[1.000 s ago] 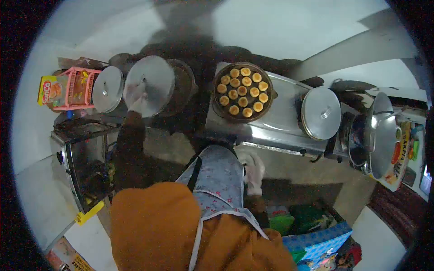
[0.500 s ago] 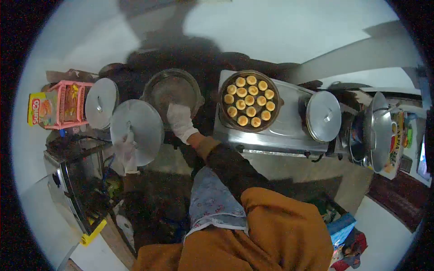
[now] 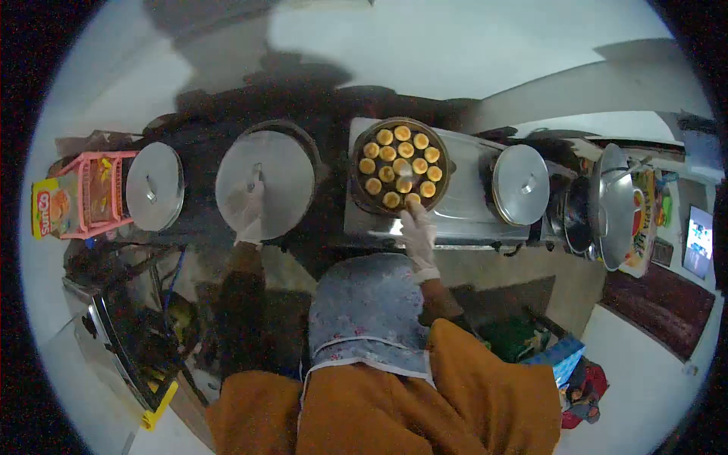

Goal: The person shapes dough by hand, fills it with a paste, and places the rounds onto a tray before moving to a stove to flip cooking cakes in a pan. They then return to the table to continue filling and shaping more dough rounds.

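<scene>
My left hand (image 3: 248, 210), in a clear glove, is closed on the handle of a round metal lid (image 3: 284, 178). That lid lies over the dark pan (image 3: 309, 136) on the left, whose back rim still shows. My right hand (image 3: 416, 233), gloved too, is at the front rim of the round pan (image 3: 364, 199) on the stove, its fingers drawn together beside a small golden cake (image 3: 412, 199). A pale blurred patch shows among the cakes just beyond the fingers; what they hold, if anything, cannot be made out. Several golden round cakes sit in this pan.
Another lid (image 3: 155, 186) and a pink basket (image 3: 101, 193) are at the left. On the stove's (image 3: 470, 163) right side is a lidded pot (image 3: 521, 185). A large metal wok (image 3: 613, 205) leans farther right, near a lit screen (image 3: 698, 241).
My left hand has brought the lid rightward and up onto the left pan. My right hand has left that pan's inside and moved right to the pan of cakes.
</scene>
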{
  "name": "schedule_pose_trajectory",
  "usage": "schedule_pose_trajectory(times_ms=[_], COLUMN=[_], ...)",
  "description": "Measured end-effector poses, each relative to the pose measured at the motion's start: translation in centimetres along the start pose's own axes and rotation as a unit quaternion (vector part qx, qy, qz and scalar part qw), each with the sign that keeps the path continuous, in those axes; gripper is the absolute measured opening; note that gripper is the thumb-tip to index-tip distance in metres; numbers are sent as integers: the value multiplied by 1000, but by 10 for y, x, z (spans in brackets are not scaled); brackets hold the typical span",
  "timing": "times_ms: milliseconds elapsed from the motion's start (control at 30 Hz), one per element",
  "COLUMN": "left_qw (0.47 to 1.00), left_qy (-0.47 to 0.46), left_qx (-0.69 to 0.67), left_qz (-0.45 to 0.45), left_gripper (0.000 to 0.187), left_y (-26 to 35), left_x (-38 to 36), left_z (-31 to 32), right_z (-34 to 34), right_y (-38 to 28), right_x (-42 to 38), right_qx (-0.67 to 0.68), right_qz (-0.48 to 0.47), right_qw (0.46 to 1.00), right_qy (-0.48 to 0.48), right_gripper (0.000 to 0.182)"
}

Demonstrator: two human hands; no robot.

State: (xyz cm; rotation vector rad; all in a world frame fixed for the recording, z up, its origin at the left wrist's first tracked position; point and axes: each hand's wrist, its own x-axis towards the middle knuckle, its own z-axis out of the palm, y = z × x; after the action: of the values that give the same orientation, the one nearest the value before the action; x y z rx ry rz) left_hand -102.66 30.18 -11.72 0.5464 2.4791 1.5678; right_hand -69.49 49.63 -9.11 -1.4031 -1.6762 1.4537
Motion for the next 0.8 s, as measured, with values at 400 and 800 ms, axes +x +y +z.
schedule_pose_trajectory(times_ms=[400,800], left_qw=[989,951], left_qy=[12,-72], left_qx=[144,232], left_qz=[19,191], left_gripper=[28,26], left_y=[0,-25], left_x=[1,-79], left_z=[26,103], right_z=[-54,-69], right_y=[21,14], right_x=[20,13], right_qx=[-247,-129], right_qz=[62,98], right_qw=[966,987], right_qy=[37,-13], right_gripper=[41,43])
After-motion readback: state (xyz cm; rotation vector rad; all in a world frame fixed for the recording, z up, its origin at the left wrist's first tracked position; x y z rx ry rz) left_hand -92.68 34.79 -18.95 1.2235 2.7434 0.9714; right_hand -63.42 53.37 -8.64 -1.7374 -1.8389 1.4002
